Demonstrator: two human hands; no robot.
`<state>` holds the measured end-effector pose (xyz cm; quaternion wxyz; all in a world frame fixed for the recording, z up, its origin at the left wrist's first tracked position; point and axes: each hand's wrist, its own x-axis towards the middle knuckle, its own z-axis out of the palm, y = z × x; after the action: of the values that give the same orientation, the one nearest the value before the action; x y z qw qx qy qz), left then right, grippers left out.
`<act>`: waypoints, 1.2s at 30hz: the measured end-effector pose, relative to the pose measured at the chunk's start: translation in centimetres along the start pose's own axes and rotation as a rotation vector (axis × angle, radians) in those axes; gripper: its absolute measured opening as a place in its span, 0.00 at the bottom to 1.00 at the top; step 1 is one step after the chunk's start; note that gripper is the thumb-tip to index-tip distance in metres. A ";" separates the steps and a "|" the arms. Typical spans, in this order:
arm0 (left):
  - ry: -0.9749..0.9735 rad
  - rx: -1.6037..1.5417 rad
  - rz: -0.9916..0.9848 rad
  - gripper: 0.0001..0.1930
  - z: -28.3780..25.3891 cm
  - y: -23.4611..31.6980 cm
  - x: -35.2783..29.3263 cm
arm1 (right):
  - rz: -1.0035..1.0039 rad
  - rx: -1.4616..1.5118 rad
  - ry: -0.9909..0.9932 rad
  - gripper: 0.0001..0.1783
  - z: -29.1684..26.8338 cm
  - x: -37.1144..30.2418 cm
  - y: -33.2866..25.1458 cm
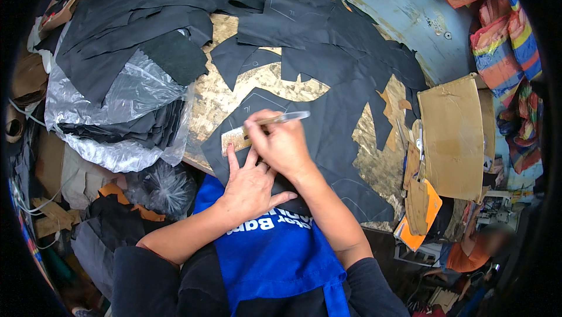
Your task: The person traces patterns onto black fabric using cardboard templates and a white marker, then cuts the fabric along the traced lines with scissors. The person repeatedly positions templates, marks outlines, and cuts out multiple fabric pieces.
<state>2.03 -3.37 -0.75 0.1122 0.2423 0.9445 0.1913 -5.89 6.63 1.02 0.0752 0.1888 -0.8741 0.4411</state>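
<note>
Pen (294, 116) pinched in right hand (282, 144), left hand (249, 185) spread, pressing card (234, 138) mid-frame; white outline (270, 101) just above is drawn, marking at card apparently unfinished.

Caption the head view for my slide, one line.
The left hand steadies a pale flat piece on a black sheet while the right hand holds a pen.

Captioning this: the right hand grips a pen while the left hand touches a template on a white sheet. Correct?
The head view shows a black sheet, not white; the right hand grips the pen, the left hand touches the template.
</note>
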 end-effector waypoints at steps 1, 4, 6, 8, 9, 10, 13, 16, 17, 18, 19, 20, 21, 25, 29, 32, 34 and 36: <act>-0.004 0.056 -0.012 0.46 -0.1 0.1 0.1 | 0.131 -0.026 -0.008 0.07 -0.9 0.0 0.5; 0.067 0.058 -0.006 0.46 -0.3 0.3 0.1 | 0.281 0.046 0.135 0.07 -2.9 -0.4 1.4; 0.075 0.074 -0.004 0.46 -0.2 0.4 0.1 | 0.332 0.051 0.202 0.07 -3.5 -0.9 1.9; 0.093 0.078 0.005 0.46 -0.1 0.4 0.1 | 0.325 0.033 0.230 0.08 -3.6 -1.2 2.2; 0.093 0.083 0.007 0.46 -0.1 0.3 0.0 | 0.322 0.026 0.244 0.08 -3.5 -1.4 2.3; 0.086 0.082 0.006 0.46 -0.1 0.3 0.0 | 0.301 -0.010 0.267 0.08 -3.5 -1.6 2.4; 0.072 0.080 0.005 0.46 0.0 0.3 0.0 | 0.270 -0.085 0.294 0.09 -3.5 -1.9 2.2; 0.082 0.076 0.013 0.47 0.1 0.3 0.0 | 0.268 -0.150 0.231 0.10 -4.2 -2.2 1.4; 0.097 0.076 0.019 0.48 0.2 0.2 0.0 | 0.265 -0.211 0.192 0.10 -4.6 -2.4 0.9; 0.085 0.081 0.013 0.49 0.2 0.2 0.0 | 0.282 -0.269 0.141 0.10 -4.9 -2.6 0.4; 0.118 0.071 0.020 0.50 0.4 0.1 0.0 | 0.313 -0.323 0.090 0.09 -5.1 -2.7 -0.1; 0.122 0.067 0.020 0.50 0.5 0.1 0.0 | 0.285 -0.274 0.090 0.09 -4.9 -2.7 -0.5; 0.154 0.072 0.030 0.50 0.7 0.0 0.0 | 0.283 -0.102 0.053 0.09 -4.3 -2.4 -0.9; 0.078 -0.026 0.033 0.45 1.6 -0.4 -0.3 | -0.005 0.186 -0.075 0.08 -0.3 -1.8 -2.0; 0.214 0.110 0.087 0.43 2.4 -0.7 0.0 | -0.052 0.083 -0.119 0.07 2.7 -1.5 -2.4; 0.125 0.089 0.072 0.42 2.0 -0.6 0.2 | -0.080 -0.026 -0.114 0.05 2.9 -2.1 -2.3; 0.114 -0.060 0.037 0.42 1.2 -0.6 0.0 | -0.006 0.172 -0.077 0.04 1.9 -2.9 -1.9; 0.040 -0.008 0.057 0.44 -0.1 -0.6 -0.8 | 0.167 0.376 0.010 0.06 -0.1 -3.8 -0.8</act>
<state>2.46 -4.28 -0.77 0.0886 0.2649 0.9385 0.2028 -2.06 7.30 0.54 0.0062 0.1239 -0.7887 0.6022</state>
